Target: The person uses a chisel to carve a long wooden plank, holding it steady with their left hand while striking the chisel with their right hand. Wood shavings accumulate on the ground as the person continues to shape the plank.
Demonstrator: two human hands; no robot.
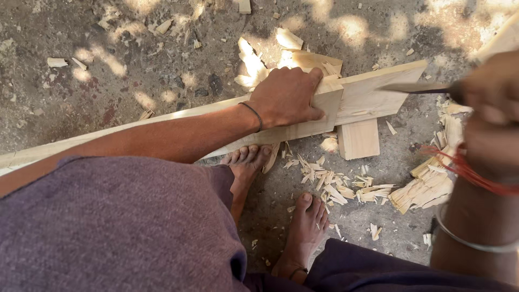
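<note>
Head view shows the left hand [286, 97] clamped over a long pale plank [367, 94] above the ground [135, 70], while the blurred right hand [489, 89] grips a dark blade [416, 87] against the plank's far end.

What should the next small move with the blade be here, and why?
Probably a short, shallow cut into the stepped end of the plank. The right hand already holds the blade with its tip lying over that face, while the left hand presses the plank down just behind the notch. Fresh shavings on the ground suggest material is coming off bit by bit.
</note>
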